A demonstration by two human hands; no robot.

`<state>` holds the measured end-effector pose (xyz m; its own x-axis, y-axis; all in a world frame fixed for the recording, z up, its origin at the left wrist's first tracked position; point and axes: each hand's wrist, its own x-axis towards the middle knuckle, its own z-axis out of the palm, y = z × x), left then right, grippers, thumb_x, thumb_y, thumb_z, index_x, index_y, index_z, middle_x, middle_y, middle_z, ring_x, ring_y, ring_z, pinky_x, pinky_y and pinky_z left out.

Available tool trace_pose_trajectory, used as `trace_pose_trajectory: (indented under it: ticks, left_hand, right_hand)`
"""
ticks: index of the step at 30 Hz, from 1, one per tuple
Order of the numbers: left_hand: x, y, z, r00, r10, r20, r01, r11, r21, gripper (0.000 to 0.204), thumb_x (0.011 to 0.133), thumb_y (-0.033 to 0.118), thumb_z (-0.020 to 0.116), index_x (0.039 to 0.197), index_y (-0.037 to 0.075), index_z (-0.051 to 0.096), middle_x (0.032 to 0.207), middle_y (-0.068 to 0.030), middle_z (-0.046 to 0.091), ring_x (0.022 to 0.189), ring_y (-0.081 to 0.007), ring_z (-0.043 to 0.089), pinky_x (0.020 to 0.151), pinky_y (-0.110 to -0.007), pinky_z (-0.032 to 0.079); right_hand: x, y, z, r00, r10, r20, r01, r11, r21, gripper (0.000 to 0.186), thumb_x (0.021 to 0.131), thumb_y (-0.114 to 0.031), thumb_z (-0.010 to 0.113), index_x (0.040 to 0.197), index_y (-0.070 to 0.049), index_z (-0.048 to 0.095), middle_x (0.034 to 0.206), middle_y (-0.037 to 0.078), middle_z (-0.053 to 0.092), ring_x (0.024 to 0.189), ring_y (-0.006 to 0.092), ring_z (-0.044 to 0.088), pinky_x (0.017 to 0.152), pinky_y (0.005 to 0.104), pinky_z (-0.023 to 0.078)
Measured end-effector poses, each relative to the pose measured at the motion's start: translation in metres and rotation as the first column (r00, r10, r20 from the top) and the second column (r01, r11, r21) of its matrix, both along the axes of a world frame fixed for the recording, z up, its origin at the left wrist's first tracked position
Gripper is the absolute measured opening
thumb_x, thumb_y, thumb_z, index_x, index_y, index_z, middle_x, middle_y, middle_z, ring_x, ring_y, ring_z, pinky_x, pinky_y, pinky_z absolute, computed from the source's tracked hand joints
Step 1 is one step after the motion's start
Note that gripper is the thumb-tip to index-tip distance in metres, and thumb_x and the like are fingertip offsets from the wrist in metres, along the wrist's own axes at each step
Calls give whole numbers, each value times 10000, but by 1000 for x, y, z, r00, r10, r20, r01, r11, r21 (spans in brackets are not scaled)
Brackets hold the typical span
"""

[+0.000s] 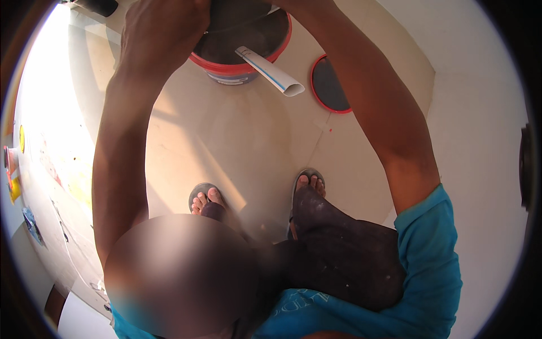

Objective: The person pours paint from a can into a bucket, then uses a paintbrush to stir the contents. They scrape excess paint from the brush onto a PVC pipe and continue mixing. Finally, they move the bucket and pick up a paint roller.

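Observation:
At the top edge my left hand (167,25) is bent and closed beside a dark object (240,12) over the bucket. What its fingers grip is hidden. Across from it my right hand (299,3) is almost wholly cut off by the top edge, so its fingers do not show. Below both hands stands a bucket (230,70) with a red rim and a dark inside. A white hollow tube (271,72) with a blue stripe lies over the near right part of the bucket's rim, its open end sticking out toward me.
A round grey lid (329,85) with a red edge lies on the beige floor (243,135), partly behind my right forearm. My sandalled feet are on the floor below the bucket. A pale wall (480,147) rises at the right. Small coloured items and a cord lie far left.

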<state>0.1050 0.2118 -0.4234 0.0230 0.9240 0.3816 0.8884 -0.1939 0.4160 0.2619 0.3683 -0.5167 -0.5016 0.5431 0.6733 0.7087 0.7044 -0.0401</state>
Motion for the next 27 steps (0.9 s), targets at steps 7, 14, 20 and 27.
trace_pose_trajectory:
  ticks: [7, 14, 20, 27]
  left_hand:
    - [-18, -1, -32, 998, -38, -57, 45, 991, 124, 816, 908, -19, 563, 1636, 168, 248, 1645, -333, 236, 1385, -510, 475, 1143, -531, 448]
    - [-6, 8, -27, 999, -17, -49, 24, 990, 138, 806, 904, -12, 594, 1626, 169, 283, 1645, -318, 259, 1257, -490, 599, 1028, -514, 539]
    - [-36, 28, -38, 999, -44, 7, 41, 968, 249, 753, 884, -63, 566, 1587, 137, 385, 1642, -271, 310, 1169, -464, 655, 946, -484, 585]
    - [-33, 39, -37, 998, 47, 44, -55, 978, 202, 758, 880, -74, 536, 1592, 120, 360, 1645, -222, 335, 1245, -465, 605, 1031, -482, 548]
  right_hand:
    - [10, -106, 41, 991, 49, -123, -104, 861, -499, 178, 964, -59, 621, 1124, 11, 654, 1032, 180, 749, 990, 347, 721, 899, 434, 557]
    - [54, -136, 79, 939, 9, -343, -258, 679, -687, 121, 955, -15, 690, 1071, -1, 657, 1024, 152, 763, 1005, 260, 751, 868, 340, 575]
    - [80, -140, 55, 906, 112, -408, -340, 766, -545, 160, 909, 22, 724, 1054, -2, 662, 1076, 147, 748, 990, 244, 745, 854, 326, 581]
    - [107, -173, 35, 951, 211, -225, -302, 782, -545, 268, 872, 140, 681, 1092, -9, 708, 1158, 107, 764, 1057, 249, 753, 893, 326, 641]
